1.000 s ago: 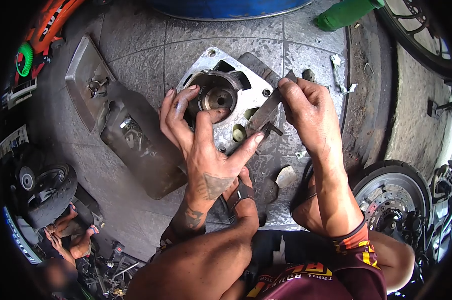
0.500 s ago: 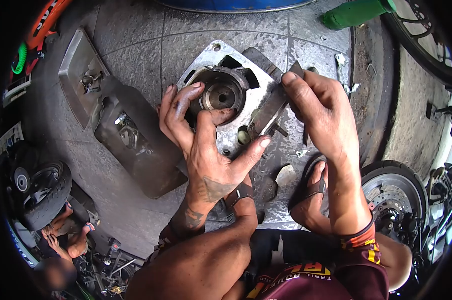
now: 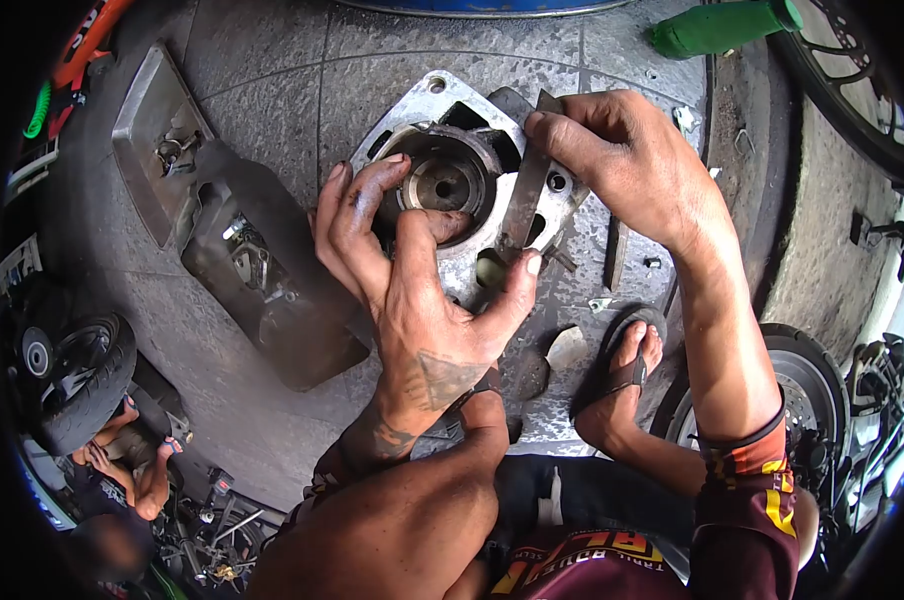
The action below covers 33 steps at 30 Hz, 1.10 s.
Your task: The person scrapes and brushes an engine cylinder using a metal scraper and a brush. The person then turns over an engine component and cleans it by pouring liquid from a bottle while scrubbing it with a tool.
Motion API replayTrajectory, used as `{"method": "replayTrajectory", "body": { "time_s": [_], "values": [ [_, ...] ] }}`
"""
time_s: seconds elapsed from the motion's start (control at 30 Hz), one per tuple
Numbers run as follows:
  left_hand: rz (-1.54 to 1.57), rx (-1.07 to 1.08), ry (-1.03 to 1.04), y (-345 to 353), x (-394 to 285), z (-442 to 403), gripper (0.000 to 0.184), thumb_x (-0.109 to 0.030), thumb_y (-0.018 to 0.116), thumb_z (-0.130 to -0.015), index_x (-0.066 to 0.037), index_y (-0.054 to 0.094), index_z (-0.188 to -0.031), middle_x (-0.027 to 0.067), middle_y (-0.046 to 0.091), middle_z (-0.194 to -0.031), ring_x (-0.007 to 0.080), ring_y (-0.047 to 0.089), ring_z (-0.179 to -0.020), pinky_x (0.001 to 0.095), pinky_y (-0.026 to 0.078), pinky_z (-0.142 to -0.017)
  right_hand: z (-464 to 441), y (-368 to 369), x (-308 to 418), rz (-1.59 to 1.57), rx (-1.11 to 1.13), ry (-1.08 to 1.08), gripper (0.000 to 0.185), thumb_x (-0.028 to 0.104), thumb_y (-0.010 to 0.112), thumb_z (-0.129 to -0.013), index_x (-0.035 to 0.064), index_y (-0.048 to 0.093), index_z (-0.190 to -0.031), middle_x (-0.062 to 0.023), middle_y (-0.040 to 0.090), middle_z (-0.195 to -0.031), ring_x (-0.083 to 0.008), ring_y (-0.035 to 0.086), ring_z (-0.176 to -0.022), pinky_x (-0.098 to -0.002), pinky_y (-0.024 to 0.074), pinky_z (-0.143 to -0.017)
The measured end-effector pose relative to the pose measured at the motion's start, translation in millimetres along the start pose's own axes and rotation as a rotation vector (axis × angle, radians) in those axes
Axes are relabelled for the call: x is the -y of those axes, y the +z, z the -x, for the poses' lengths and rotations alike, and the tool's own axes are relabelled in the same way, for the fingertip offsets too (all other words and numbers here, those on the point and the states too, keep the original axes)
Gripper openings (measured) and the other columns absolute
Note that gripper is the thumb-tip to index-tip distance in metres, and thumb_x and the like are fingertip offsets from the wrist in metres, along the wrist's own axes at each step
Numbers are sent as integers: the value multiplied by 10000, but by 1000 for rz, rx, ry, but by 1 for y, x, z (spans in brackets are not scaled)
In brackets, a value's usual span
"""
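A metal engine cylinder block (image 3: 424, 104) with a round bore lies on the paved floor, its flat face turned up. My left hand (image 3: 422, 325) grips it, with fingers curled over the bore's rim and the thumb at the face's lower right. Pinched between thumb and fingers of my right hand (image 3: 627, 155) is a flat, dark metal blade (image 3: 525, 205). The blade lies against the right part of the block's face, between the bore and the outer edge. Its lower end is near my left thumb.
To the left stand a metal tray (image 3: 137, 135) and a cut dark plastic container (image 3: 307, 345) with small parts. A green bottle (image 3: 717, 30) lies at the upper right. Wheels stand at both sides, one being a disc-brake wheel (image 3: 812, 385). Another person (image 3: 137, 465) sits at lower left.
My right hand has moved left and up a little, bringing the blade further onto the block's face and more upright in view. My left hand keeps its grip on the block.
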<state>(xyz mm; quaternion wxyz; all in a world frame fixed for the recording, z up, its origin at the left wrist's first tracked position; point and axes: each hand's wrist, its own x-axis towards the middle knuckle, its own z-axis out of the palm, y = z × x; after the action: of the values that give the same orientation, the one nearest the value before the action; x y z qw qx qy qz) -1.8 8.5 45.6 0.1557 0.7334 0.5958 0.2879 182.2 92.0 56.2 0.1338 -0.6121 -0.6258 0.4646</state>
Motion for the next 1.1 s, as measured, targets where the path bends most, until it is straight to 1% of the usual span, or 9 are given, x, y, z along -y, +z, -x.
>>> {"method": "replayTrajectory", "body": {
  "time_s": [0.03, 0.33, 0.57, 0.67, 0.73, 0.83, 0.97, 1.07, 1.1],
  "values": [
    [10, 1, 8, 0, 0, 0, 442, -278, 823, -707, -8, 516, -876, 192, 326, -1328, 388, 283, -1306, 566, 275, -1058, 2, 0, 1, -1, 6, 23, 389, 345, 578, -881, -21, 697, -831, -204, 584, -597, -304, 608, -577, -413, 471, -609],
    [62, -5, 25, 1, 2, 0, 401, -242, 799, -742, -3, 513, -890, 202, 318, -1335, 379, 292, -1295, 554, 276, -1051, 10, 13, -7, -103, -101, 55, 407, 361, 586, -881, -24, 692, -804, -215, 581, -593, -299, 619, -576, -417, 471, -609],
    [110, 15, -17, -2, 0, 1, 347, -203, 774, -780, -2, 518, -900, 206, 314, -1340, 358, 290, -1295, 524, 283, -1051, 14, 13, -1, -53, -139, 77, 411, 369, 585, -882, -21, 700, -820, -215, 590, -599, -306, 630, -590, -416, 477, -618],
    [140, 26, -23, -3, 0, 0, 338, -195, 771, -779, -4, 520, -898, 203, 304, -1348, 355, 272, -1306, 527, 281, -1055, 17, 13, -1, -105, -154, 85, 412, 368, 586, -882, -23, 699, -826, -201, 591, -598, -274, 620, -579, -399, 477, -618],
    [119, 37, -15, -4, 2, 1, 345, -195, 776, -771, -6, 519, -902, 203, 299, -1351, 357, 265, -1311, 527, 279, -1058, 22, 10, -2, -133, -126, 135, 403, 355, 580, -881, -27, 693, -822, -184, 586, -594, -231, 603, -570, -384, 473, -613],
    [92, 55, 5, -7, 2, 0, 363, -197, 785, -756, -9, 516, -912, 202, 290, -1358, 359, 255, -1317, 527, 276, -1063, 20, 11, -7, -177, -90, 133, 394, 337, 572, -880, -34, 687, -818, -159, 568, -575, -203, 577, -559, -379, 465, -601],
    [120, 51, 5, -5, 4, 0, 406, -218, 805, -731, -15, 513, -928, 199, 286, -1361, 364, 251, -1319, 530, 274, -1063, 18, 12, -3, -137, -112, 125, 388, 323, 569, -876, -42, 683, -811, -147, 565, -569, -192, 571, -560, -380, 462, -596],
    [149, 36, -15, -2, 4, 1, 420, -228, 814, -722, -17, 513, -927, 196, 288, -1358, 369, 255, -1318, 535, 273, -1063, 18, 15, -8, -156, -125, 114, 401, 332, 570, -885, -47, 676, -808, -132, 556, -564, -173, 557, -566, -375, 459, -597],
    [150, 37, -16, -2, 5, 1, 420, -228, 814, -722, -17, 513, -927, 196, 288, -1358, 369, 255, -1318, 535, 273, -1063, 17, 15, -11, -208, -107, 109, 408, 341, 570, -891, -44, 676, -808, -112, 549, -559, -158, 542, -564, -365, 450, -586]
  ]
}}
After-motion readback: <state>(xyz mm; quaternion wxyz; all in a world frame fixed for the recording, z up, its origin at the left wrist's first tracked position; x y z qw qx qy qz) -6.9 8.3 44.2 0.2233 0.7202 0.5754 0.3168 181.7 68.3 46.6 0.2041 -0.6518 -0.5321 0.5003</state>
